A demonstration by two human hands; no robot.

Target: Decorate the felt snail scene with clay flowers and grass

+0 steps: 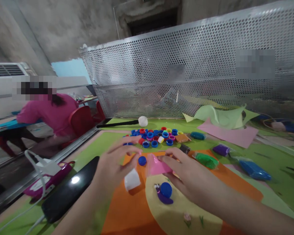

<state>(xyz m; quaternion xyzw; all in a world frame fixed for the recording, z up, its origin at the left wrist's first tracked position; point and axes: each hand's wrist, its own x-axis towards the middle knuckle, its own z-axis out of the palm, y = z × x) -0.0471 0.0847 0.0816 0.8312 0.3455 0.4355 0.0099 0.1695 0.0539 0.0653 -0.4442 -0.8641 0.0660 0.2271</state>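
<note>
My right hand [180, 166] is closed on a packet of pink clay [158, 165], its clear wrapper spread over the orange sheet. My left hand [117, 160] is to the left of the packet, thumb and fingertips pinched around what looks like a tiny bit of pink clay [140, 152]. Between the hands sits a blue bottle cap [142, 160]. A white packet [132, 180] lies below my left fingers. Nearer to me, a snail with a purple clay body and a blue cap shell [166, 191] rests on a pale yellow shape [183, 202] with a small clay flower [187, 218].
Behind the hands lies a pile of coloured bottle caps [159, 134]. Clay packets in green [206, 160], purple [221, 149] and blue [254, 169] are at right. A black power bank [71, 189] and cable lie at left. A perforated metal panel [186, 71] borders the table; a person in pink [49, 111] sits beyond.
</note>
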